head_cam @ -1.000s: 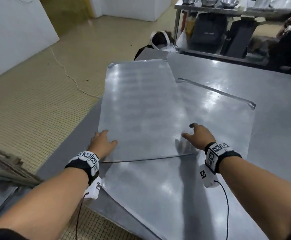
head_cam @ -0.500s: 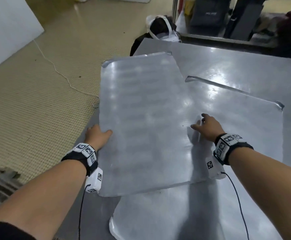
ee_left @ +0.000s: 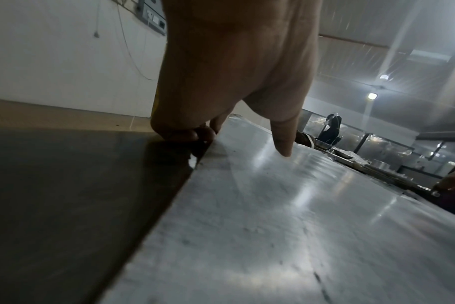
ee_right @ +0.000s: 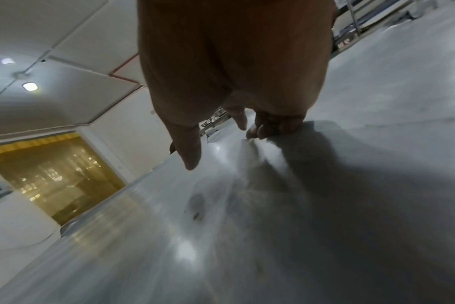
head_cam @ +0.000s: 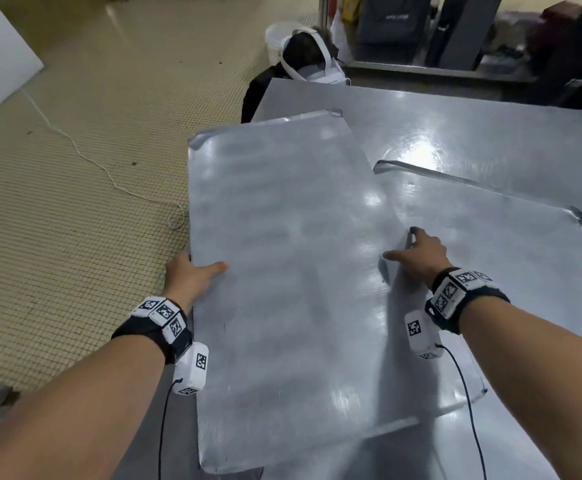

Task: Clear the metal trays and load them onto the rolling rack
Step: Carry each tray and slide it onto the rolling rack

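Observation:
A large flat metal tray (head_cam: 282, 271) lies slanted over a second metal tray (head_cam: 490, 258) on the steel table (head_cam: 473, 126). My left hand (head_cam: 196, 268) grips the top tray's left long edge, thumb (ee_left: 283, 144) on top and fingers (ee_left: 190, 133) curled under. My right hand (head_cam: 403, 244) grips its right long edge the same way, thumb (ee_right: 190, 156) on the sheet (ee_right: 195, 236) and fingers (ee_right: 270, 127) curled round the rim. The top tray (ee_left: 273, 216) overhangs the table's left edge and carries nothing. The rolling rack cannot be made out.
Tiled floor (head_cam: 74, 237) runs along the left with a white cord (head_cam: 92, 161) on it. A black bag with white straps (head_cam: 303, 60) sits by the table's far corner. A steel shelf holding dark bags (head_cam: 421, 29) stands behind.
Both hands have moved from the tray's near end to its long sides. The top tray has come toward me and now sticks out past the lower tray's near edge.

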The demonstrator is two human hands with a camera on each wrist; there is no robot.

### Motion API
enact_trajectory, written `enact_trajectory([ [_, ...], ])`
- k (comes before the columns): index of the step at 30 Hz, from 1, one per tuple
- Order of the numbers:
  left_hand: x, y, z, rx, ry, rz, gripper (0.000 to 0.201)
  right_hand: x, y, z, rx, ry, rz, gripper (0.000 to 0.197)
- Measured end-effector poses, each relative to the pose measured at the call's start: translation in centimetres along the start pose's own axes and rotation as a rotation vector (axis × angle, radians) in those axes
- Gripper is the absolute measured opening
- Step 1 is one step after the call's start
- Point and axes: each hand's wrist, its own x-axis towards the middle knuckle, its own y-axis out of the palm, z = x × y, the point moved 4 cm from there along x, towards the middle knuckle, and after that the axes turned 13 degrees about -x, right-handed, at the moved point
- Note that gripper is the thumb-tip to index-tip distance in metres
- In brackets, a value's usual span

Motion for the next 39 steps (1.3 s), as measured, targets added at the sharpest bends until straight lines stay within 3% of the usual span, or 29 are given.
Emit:
enact_trajectory([
  [2, 0.2, 0.0, 0.0, 0.003, 0.008, -0.019, 0.082, 0.1, -0.2, 0.0, 0.027, -0.008, 0.048, 0.082],
  [6, -0.1, 0.3, -0.3, -0.060, 0.038, -0.072, 0.094, 0.3, -0.6, -1.1, 0.207, -0.030, 0.076, 0.085],
  [12, -2.3, 1.2, -1.2, -0.221, 0.126, -0.088, 0.064, -2.8, -1.4, -3.4, 0.377, -0.019, 0.069, 0.089],
  [18, -3.2, 4.4, -4.1, -0.192, 0.196, 0.046, 0.070, -7.0, -4.3, -8.0, 0.444, 0.036, -0.024, 0.069],
  [22, -3.7, 9.2, -5.9, -0.069, 0.200, 0.197, 0.080, -9.8, -6.2, -13.4, 0.389, 0.137, -0.080, 0.073],
  [27, -5.8, 16.2, -5.9, -0.001, 0.154, 0.418, 0.061, -13.7, -6.5, -21.2, 0.337, 0.280, -0.096, 0.080],
  [33, -6.2, 21.2, -2.4, 0.074, 0.111, 0.598, 0.076, -17.4, -4.6, -27.2, 0.255, 0.401, -0.107, 0.085],
  [35, -5.8, 21.8, -1.1, 0.101, 0.128, 0.601, 0.071, -18.2, -3.9, -28.0, 0.221, 0.412, -0.107, 0.084],
  [37, -8.8, 21.0, -2.4, 0.187, 0.177, 0.587, 0.061, -18.9, -3.6, -28.4, 0.189, 0.411, -0.126, 0.082],
  [39, -11.0, 20.1, -3.5, 0.214, 0.210, 0.558, 0.034, -19.3, -3.7, -28.4, 0.123, 0.405, -0.140, 0.082],
])
